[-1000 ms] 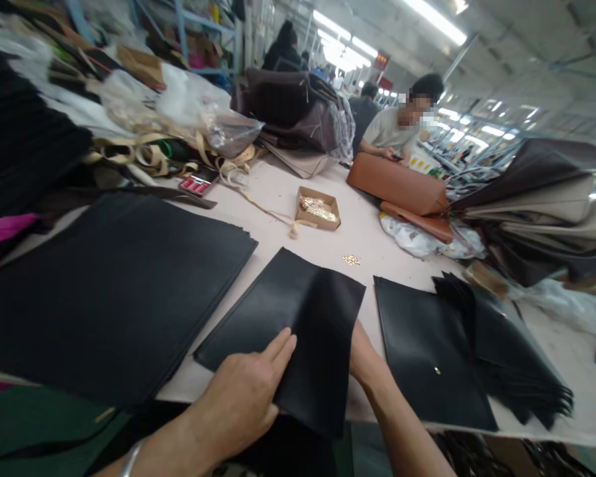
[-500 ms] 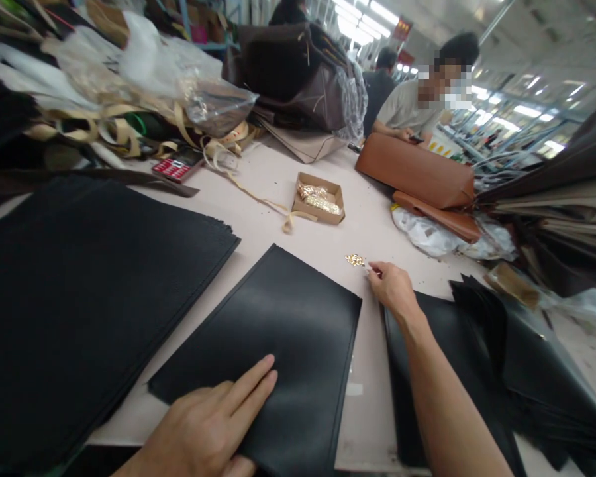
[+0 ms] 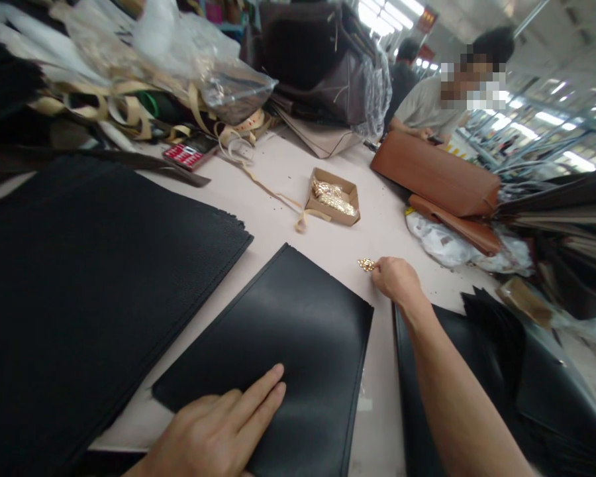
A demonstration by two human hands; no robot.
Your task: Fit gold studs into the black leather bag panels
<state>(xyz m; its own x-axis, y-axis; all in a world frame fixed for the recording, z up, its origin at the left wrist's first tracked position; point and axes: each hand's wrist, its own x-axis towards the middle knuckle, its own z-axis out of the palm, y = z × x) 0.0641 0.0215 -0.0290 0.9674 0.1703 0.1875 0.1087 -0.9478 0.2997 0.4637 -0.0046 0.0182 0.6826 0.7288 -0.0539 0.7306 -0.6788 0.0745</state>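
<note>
My left hand [image 3: 218,424] lies on a black leather-like panel [image 3: 302,311], two fingers stretched out flat on it and the others partly hidden. At the right edge of a small pile of shiny gold-coloured pieces [image 3: 366,265] is my right hand [image 3: 396,279]. Its fingers are closed in a pinch, and whatever lies between the fingertips is too small to make out. Beyond the pile stands a small cardboard box [image 3: 356,215] holding gold-coloured pieces in clear wrapping.
A large stack of black panels [image 3: 104,285] lies left; more black pieces [image 3: 442,358] lie right, under my forearm. Behind are a brown bag [image 3: 437,172], a dark bag [image 3: 318,73], beige strips and plastic bags [image 3: 243,86]. Across the table is a person [image 3: 427,106].
The view has shifted slightly, so things appear further right. My right fingertips have come in closer against the gold pile. My left hand stays on the panel.
</note>
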